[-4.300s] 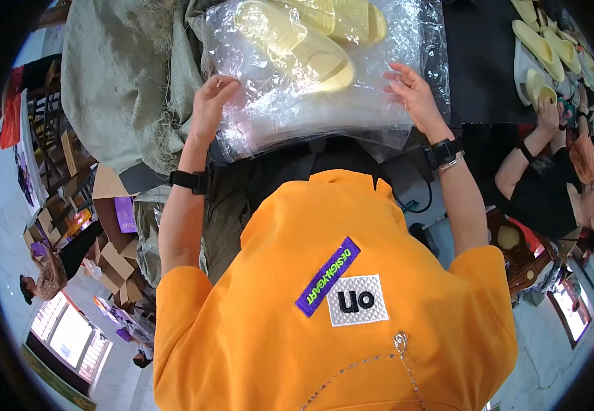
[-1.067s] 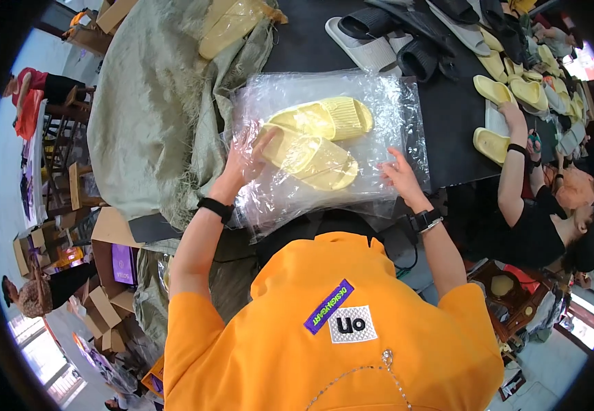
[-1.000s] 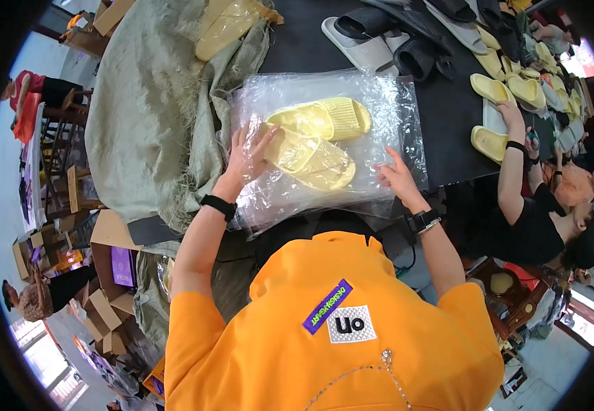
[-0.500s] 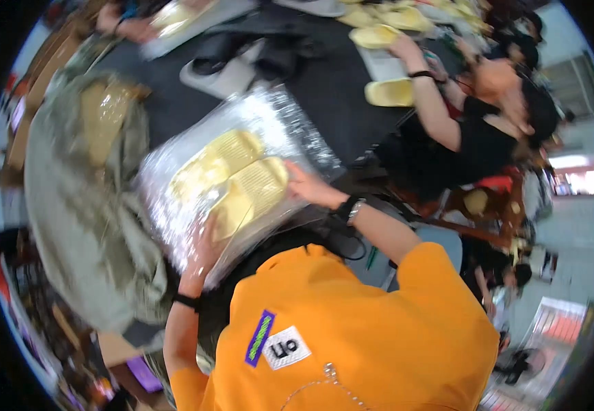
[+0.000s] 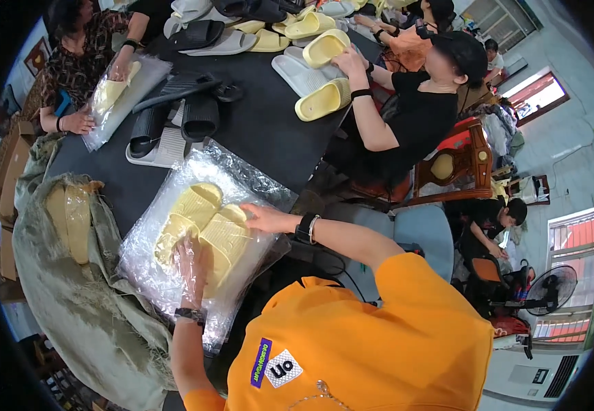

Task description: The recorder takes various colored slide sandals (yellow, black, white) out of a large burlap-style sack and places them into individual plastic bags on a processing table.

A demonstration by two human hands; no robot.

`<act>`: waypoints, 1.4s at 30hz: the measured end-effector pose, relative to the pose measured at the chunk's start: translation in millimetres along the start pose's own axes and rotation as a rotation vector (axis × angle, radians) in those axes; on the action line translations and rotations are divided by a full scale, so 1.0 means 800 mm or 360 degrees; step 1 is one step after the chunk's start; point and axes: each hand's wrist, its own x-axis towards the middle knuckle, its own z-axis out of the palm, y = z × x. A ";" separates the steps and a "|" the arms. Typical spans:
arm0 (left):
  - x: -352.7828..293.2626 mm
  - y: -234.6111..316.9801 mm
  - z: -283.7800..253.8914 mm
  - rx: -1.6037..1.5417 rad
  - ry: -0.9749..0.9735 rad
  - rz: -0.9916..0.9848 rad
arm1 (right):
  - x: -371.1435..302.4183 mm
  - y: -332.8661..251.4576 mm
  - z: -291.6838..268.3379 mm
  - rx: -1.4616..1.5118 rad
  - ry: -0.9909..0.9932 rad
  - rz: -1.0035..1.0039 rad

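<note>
Slippers (image 5: 227, 240) against both hands (image 5: 271, 219), leftward of the right

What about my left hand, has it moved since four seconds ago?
Yes: the left hand has moved away from the sack, over the yellow slippers.

can pass over dark bench (image 5: 262, 130) at upper centre, between black slippers (image 5: 199, 118) and yellow slipper (image 5: 314, 104); blocked below by plastic bag (image 5: 204, 168), lower left by bulky sack (image 5: 71, 301).
</note>
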 end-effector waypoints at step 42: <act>-0.110 -0.044 -0.299 -0.0813 0.1876 -0.1042 | 0.000 0.001 -0.051 -0.0229 0.0401 -0.0210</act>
